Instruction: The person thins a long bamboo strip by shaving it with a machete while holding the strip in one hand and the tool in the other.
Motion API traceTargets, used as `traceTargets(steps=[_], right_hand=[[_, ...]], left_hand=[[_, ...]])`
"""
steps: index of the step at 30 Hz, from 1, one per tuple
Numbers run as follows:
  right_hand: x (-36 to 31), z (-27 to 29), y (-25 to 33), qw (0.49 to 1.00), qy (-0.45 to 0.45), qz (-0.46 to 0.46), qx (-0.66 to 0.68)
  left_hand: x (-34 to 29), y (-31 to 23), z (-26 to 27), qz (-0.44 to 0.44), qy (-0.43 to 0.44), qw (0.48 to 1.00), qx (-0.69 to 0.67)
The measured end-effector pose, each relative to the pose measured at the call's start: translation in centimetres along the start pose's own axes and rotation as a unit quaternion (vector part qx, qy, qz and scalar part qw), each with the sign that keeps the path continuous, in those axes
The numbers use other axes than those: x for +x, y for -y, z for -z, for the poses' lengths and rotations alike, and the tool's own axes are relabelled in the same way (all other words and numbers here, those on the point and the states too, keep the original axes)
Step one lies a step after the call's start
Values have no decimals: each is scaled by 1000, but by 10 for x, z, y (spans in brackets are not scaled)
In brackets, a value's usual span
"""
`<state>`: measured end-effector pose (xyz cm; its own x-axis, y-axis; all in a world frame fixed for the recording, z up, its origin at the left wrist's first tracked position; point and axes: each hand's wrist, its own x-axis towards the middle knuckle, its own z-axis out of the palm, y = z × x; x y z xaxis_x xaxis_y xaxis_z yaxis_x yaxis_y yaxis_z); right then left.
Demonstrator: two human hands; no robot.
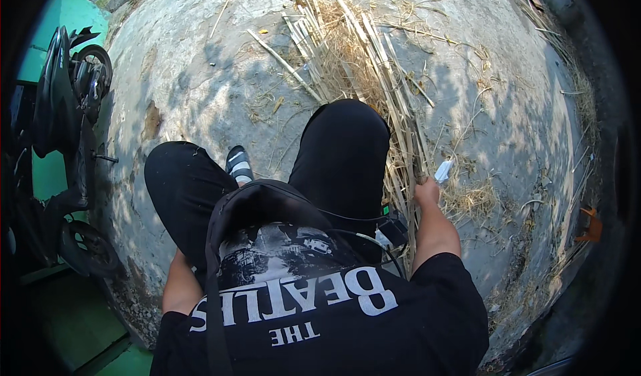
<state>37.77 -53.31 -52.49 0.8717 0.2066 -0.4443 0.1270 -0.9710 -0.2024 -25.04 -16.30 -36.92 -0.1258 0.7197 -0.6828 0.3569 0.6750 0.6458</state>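
The left hand was hidden behind the knee, so its grip could not be told. The right hand (427,190) was clenched around a bundle of dry cane strips (374,69) beside the right knee (347,142). The strips fanned outward across the concrete ground (200,82). Farther left stood a motorbike (63,142).

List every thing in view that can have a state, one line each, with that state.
right hand: closed around the bundle of split bamboo strips
bamboo strips: lying in a loose pile on the ground, one end gripped
left hand: hidden behind the leg
motorbike: parked, no rider
sandal: on the foot
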Motion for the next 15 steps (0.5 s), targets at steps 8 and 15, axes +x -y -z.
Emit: traceTargets(steps=[8,15], right_hand=[[-13,31,-5,996,-10,53,67],[-33,116,16,983,-67,126,113]], left_hand=[[-1,10,9,2,-5,1000,-7],[4,12,83,-58,-107,988,-90]])
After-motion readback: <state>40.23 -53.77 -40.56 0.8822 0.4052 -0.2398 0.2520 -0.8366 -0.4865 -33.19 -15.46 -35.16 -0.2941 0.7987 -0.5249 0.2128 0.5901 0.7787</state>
